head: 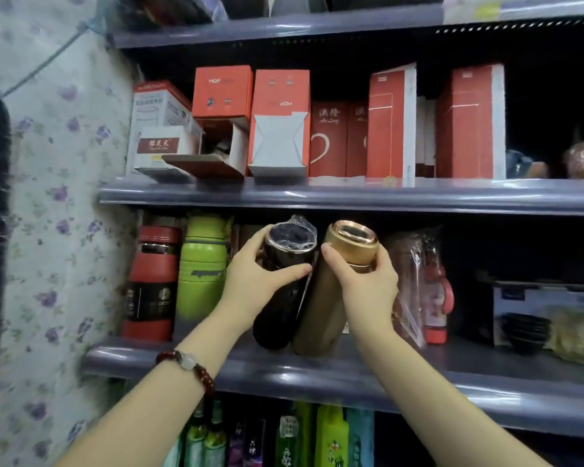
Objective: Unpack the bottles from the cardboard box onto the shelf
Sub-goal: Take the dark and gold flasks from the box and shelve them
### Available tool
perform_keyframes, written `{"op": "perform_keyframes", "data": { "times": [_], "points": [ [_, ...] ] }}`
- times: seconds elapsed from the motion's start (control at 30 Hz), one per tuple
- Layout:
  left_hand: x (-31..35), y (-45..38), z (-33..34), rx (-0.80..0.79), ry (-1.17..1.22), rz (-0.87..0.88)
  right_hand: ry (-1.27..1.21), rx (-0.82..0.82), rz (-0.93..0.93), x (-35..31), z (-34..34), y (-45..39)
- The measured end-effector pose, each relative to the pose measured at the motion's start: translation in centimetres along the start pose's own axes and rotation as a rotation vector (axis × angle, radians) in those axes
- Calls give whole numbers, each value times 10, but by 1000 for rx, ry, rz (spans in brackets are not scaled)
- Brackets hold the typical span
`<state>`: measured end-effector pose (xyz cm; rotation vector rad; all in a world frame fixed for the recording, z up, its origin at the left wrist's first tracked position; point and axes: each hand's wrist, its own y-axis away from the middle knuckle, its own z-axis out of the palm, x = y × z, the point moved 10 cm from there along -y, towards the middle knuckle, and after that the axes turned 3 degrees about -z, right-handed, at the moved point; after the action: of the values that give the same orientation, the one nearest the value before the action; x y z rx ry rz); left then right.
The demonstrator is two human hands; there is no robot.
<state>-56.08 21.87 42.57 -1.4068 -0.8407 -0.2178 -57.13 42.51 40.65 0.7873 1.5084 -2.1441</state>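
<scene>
Left hand [257,274]: we have it wrapped round the upper part of the black bottle [282,284], thumb across the front, fingers hidden behind.
Right hand [361,281]: we grip the gold bottle [327,298] just under its cap, thumb in front and fingers curled round the far side.
Bottles: both lean with their tops toward us and their bases at the front of the middle shelf [351,375]; the two sides touch. We cannot tell whether the bases rest fully on the shelf.
Why held high: gripping near the caps lets us tip each bottle upright and slide it back, as we judge it.
Wrapping: clear plastic film still covers the black bottle's cap.
Gap: we aim for the open space between the green bottle [201,267] and the plastic-wrapped bottle [415,284] on the right.
Neighbours: a red bottle [152,281] stands at the far left; red boxes [385,126] fill the shelf above.
Cardboard box: out of view.
Risk: the touching bottles could knock each other or the wrapped one over.
</scene>
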Motion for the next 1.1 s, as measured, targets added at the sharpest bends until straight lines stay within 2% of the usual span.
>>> {"op": "perform_keyframes", "data": {
  "times": [0.2,0.37,0.5,0.6,0.73,0.83,0.97,1.1],
  "points": [
    [-22,-31,6,-11,20,-84,61,-64,66,17,22,-25],
    [-59,-53,5,17,3,-274,209,-251,187,50,50,-46],
    [-89,-55,0,52,-30,-380,323,-392,141,62,62,-42],
    [-100,-44,12,-14,-65,-384,337,-414,128,67,58,-39],
    [-114,-24,19,-55,-8,-354,324,-534,216,94,54,-14],
    [-120,-12,22,-107,-14,-345,296,-499,197,98,50,-6],
    [-115,-12,7,-17,-61,-309,283,-446,188,99,53,-5],
    [-114,-13,-4,0,-57,-314,284,-446,203,102,62,-3]
  ]
}}
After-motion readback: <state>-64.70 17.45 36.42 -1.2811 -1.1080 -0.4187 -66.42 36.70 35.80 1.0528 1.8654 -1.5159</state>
